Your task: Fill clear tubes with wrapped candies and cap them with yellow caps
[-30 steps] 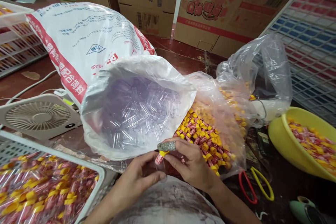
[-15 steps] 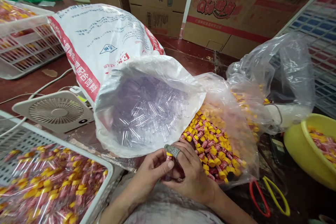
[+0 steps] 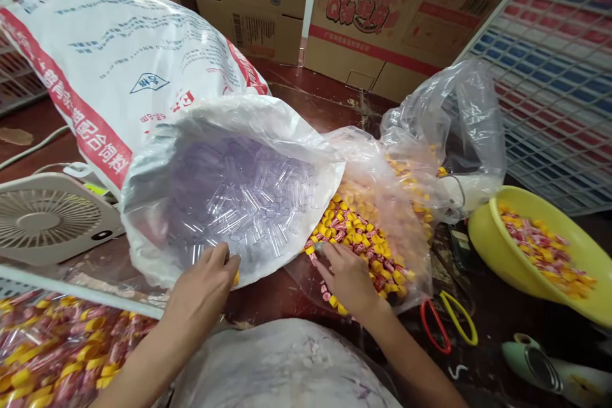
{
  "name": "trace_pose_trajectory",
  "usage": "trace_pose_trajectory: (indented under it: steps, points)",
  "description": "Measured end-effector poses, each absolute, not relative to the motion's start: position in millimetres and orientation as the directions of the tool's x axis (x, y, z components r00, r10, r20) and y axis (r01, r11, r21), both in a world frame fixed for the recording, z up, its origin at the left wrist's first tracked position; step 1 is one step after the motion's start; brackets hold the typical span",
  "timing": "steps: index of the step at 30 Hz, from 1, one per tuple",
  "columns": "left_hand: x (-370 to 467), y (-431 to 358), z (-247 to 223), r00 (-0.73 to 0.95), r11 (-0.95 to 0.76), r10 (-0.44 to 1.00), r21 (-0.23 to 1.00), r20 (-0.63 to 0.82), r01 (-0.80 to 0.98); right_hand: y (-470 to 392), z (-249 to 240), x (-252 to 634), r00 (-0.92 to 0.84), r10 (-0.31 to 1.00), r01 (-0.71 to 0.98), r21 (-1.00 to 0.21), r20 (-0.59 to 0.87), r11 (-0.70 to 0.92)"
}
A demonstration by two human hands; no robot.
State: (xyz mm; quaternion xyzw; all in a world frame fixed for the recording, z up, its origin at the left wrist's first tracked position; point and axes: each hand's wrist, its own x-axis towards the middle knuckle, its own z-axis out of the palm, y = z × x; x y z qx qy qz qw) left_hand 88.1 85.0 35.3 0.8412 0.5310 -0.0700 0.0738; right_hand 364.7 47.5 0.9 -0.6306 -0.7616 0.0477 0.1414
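My left hand (image 3: 210, 277) is at the near lip of a white woven sack (image 3: 306, 121), fingers curled. Beside its fingertips shows a bit of yellow, apparently the cap of a small piece held mostly out of sight. Inside the sack lie many clear plastic tubes (image 3: 268, 204). My right hand (image 3: 347, 274) rests, fingers spread, on the near left edge of a pile of red-wrapped candies with yellow caps (image 3: 356, 229). A grey band wraps one of its fingers. The pile spills out of a clear plastic bag (image 3: 406, 204).
At lower left stands a white crate (image 3: 81, 287) of filled tubes, with a fan (image 3: 45, 220) behind. On the right are a yellow basin (image 3: 492, 236) of candies, scissors with red and yellow handles (image 3: 459, 319), and a wire rack (image 3: 549, 76). Cardboard boxes (image 3: 373, 44) line the back.
My hands, earlier together around a small yellow-capped piece, have parted. The left went to the sack's mouth, the right onto the candy pile. The view has shifted right.
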Motion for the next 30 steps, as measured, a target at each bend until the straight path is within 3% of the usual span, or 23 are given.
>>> trace_pose_trajectory:
  steps: [3,5,7,9,11,14,21,24,27,30]
  points:
    - [88,83,34,0.437,-0.427,0.893,0.112,-0.103,0.898,51,-12,347,-0.176,0.974,0.957,-0.207,0.141,0.203]
    - [86,80,33,0.425,-0.403,0.905,0.298,-0.011,0.866,54,-18,344,-0.189,0.971,0.945,-0.241,0.147,0.221]
    - [88,74,32,0.396,-0.338,0.918,0.546,0.013,0.766,56,-16,347,-0.149,0.968,0.904,-0.370,0.200,0.216]
    - [98,65,32,0.393,-0.218,0.918,0.754,-0.058,0.620,55,-8,350,-0.031,0.969,0.782,-0.598,0.244,0.176]
    - [112,57,34,0.422,-0.074,0.892,0.866,-0.164,0.495,51,5,350,0.060,0.974,0.555,-0.819,0.216,0.148]
    - [132,49,37,0.455,0.073,0.850,0.915,-0.265,0.396,44,26,345,0.010,0.988,0.303,-0.942,0.154,0.144]
    - [139,49,35,0.441,0.206,0.830,0.923,-0.341,0.325,39,38,345,0.020,0.985,0.356,-0.922,0.169,0.151]
    - [141,48,34,0.448,0.250,0.834,0.944,-0.322,0.214,38,41,344,-0.138,0.972,0.409,-0.883,0.192,0.232]
    - [147,46,32,0.421,0.316,0.852,0.947,-0.310,0.059,34,39,338,-0.362,0.885,0.481,-0.754,0.292,0.446]
    - [155,44,29,0.392,0.440,0.846,0.888,-0.362,-0.129,29,27,328,-0.398,0.824,0.589,-0.576,0.404,0.567]
